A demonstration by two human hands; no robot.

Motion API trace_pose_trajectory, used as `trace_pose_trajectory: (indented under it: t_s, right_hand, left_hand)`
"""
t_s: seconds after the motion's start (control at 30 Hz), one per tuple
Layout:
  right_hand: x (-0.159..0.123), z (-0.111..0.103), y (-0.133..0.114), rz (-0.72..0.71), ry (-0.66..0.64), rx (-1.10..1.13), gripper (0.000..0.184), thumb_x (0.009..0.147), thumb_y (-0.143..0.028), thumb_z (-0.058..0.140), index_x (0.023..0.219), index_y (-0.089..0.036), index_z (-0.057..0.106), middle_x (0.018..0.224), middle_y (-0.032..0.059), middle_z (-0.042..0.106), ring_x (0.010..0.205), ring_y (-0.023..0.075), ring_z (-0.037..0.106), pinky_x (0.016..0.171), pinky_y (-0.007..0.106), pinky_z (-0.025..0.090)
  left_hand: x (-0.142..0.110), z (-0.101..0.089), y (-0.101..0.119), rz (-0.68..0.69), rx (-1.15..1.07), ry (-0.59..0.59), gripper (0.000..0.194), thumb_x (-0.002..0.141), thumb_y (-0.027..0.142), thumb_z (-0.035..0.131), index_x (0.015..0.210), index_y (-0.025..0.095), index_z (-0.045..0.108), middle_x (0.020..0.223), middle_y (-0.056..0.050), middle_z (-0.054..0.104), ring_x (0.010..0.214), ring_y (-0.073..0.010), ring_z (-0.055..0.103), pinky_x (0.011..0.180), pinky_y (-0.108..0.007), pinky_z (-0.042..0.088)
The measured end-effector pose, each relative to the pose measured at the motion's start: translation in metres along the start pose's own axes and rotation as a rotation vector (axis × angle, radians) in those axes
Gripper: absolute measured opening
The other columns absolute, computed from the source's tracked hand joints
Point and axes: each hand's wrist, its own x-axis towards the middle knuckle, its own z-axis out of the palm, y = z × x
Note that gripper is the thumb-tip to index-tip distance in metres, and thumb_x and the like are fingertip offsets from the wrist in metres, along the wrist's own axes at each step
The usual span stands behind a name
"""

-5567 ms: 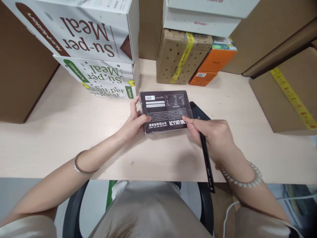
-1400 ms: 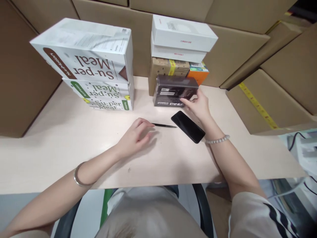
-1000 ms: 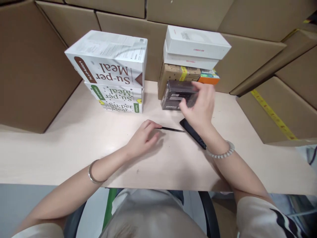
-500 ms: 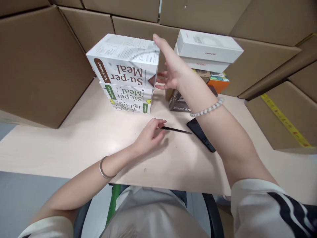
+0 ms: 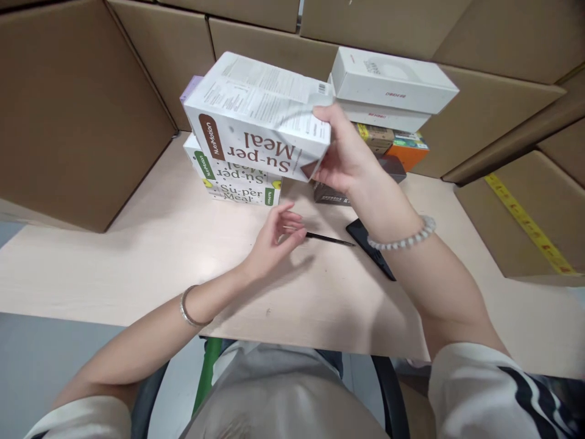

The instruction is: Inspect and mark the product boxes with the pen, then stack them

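Note:
My right hand (image 5: 350,160) grips the right end of a white "Su-per Meal" box (image 5: 258,116) and holds it tilted above two more boxes of the same kind (image 5: 233,182) stacked on the desk. My left hand (image 5: 276,241) hovers just above the desk with its fingers loosely apart and nothing in them, its fingertips close to the near end of a thin black pen (image 5: 329,239). A black phone (image 5: 369,247) lies just right of the pen. A dark brown packet (image 5: 329,194) stands behind the phone, mostly hidden by my right wrist.
White flat boxes (image 5: 393,85) sit on a brown carton and an orange box (image 5: 406,151) at the back. Large cardboard cartons (image 5: 77,116) wall in the light wooden desk (image 5: 137,256) on the left, back and right (image 5: 525,207).
My right hand left the dark packet at the back, reached left to the top white box and lifted it off the stack. My left hand rose slightly off the desk beside the pen.

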Motion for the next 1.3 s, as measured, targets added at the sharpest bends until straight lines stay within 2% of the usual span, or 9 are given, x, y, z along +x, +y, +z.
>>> trace_pose_trajectory:
  t_s: [0.1,0.23,0.33,0.43,0.53,0.6,0.73,1.0,1.3]
  right_hand:
    - [-0.05,0.004,0.004,0.057,0.105,0.118,0.068,0.073,-0.084,0.076,0.112,-0.029,0.068,0.115,0.0075,0.079,0.133,0.0365,0.069,0.104,0.054,0.068]
    - [-0.115,0.013,0.019,0.036,0.156,0.14,0.059,0.084,-0.078,0.073,0.117,-0.029,0.067,0.124,0.0089,0.079,0.141,0.0391,0.066,0.112,0.06,0.063]
    - [-0.149,0.016,0.041,0.092,0.212,0.201,0.069,0.072,-0.065,0.092,0.125,-0.032,0.065,0.139,0.0085,0.077,0.141,0.0376,0.067,0.118,0.059,0.06]
    - [-0.168,0.008,0.063,0.126,0.216,0.194,0.088,0.064,-0.063,0.098,0.139,-0.035,0.06,0.15,0.0087,0.072,0.143,0.0374,0.066,0.121,0.059,0.057]
    - [-0.176,-0.011,0.077,0.081,0.276,0.181,0.084,0.069,-0.084,0.08,0.135,-0.034,0.065,0.144,0.009,0.075,0.145,0.04,0.064,0.123,0.062,0.054]
    - [-0.179,-0.027,0.08,0.069,0.267,0.184,0.077,0.074,-0.087,0.071,0.128,-0.032,0.069,0.139,0.0094,0.077,0.142,0.0417,0.066,0.12,0.063,0.055]
    - [-0.184,-0.047,0.085,0.157,0.047,0.138,0.063,0.08,-0.077,0.076,0.126,-0.033,0.076,0.131,0.0075,0.081,0.132,0.04,0.073,0.112,0.061,0.061]
    - [-0.191,-0.036,0.085,0.173,-0.047,0.199,0.061,0.085,-0.059,0.086,0.139,-0.034,0.073,0.147,0.0057,0.076,0.142,0.0368,0.068,0.124,0.062,0.053]
    - [-0.188,-0.029,0.097,0.141,-0.011,0.212,0.061,0.085,-0.063,0.084,0.137,-0.033,0.073,0.146,0.0063,0.076,0.147,0.038,0.063,0.126,0.062,0.052]
  left_hand:
    - [0.004,-0.002,-0.001,0.076,-0.15,0.045,0.07,0.095,0.064,0.075,0.151,0.039,0.04,0.143,-0.009,0.062,0.127,-0.0249,0.072,0.112,-0.049,0.06]
    - [0.006,-0.003,0.009,0.106,-0.25,0.048,0.077,0.09,0.083,0.069,0.149,0.041,0.043,0.153,-0.009,0.059,0.138,-0.0293,0.067,0.116,-0.054,0.058]
    - [0.006,-0.001,0.018,-0.034,-0.278,0.017,0.085,0.089,0.087,0.064,0.152,0.035,0.047,0.152,-0.014,0.063,0.145,-0.0355,0.062,0.113,-0.054,0.061]
    - [0.006,0.001,0.023,-0.116,-0.31,-0.036,0.088,0.084,0.079,0.075,0.153,0.031,0.051,0.146,-0.015,0.069,0.141,-0.04,0.066,0.108,-0.057,0.064]
    - [0.008,0.002,0.026,-0.137,-0.316,-0.073,0.079,0.086,0.07,0.077,0.151,0.029,0.056,0.141,-0.013,0.074,0.138,-0.0419,0.068,0.107,-0.058,0.064]
    - [0.01,0.003,0.027,-0.145,-0.326,-0.097,0.074,0.088,0.068,0.075,0.148,0.027,0.059,0.14,-0.013,0.076,0.139,-0.0433,0.068,0.108,-0.059,0.063]
    - [0.011,-0.002,0.023,-0.18,-0.357,-0.096,0.071,0.084,0.062,0.076,0.142,0.023,0.063,0.144,-0.013,0.075,0.14,-0.0457,0.067,0.112,-0.062,0.06]
    - [0.002,-0.015,0.005,-0.243,-0.208,-0.073,0.071,0.087,0.058,0.078,0.145,0.024,0.056,0.156,-0.015,0.066,0.149,-0.044,0.06,0.116,-0.062,0.057]
    - [0.005,-0.013,0.001,-0.26,-0.226,-0.042,0.072,0.086,0.065,0.078,0.141,0.024,0.059,0.153,-0.014,0.068,0.149,-0.0433,0.06,0.117,-0.06,0.056]
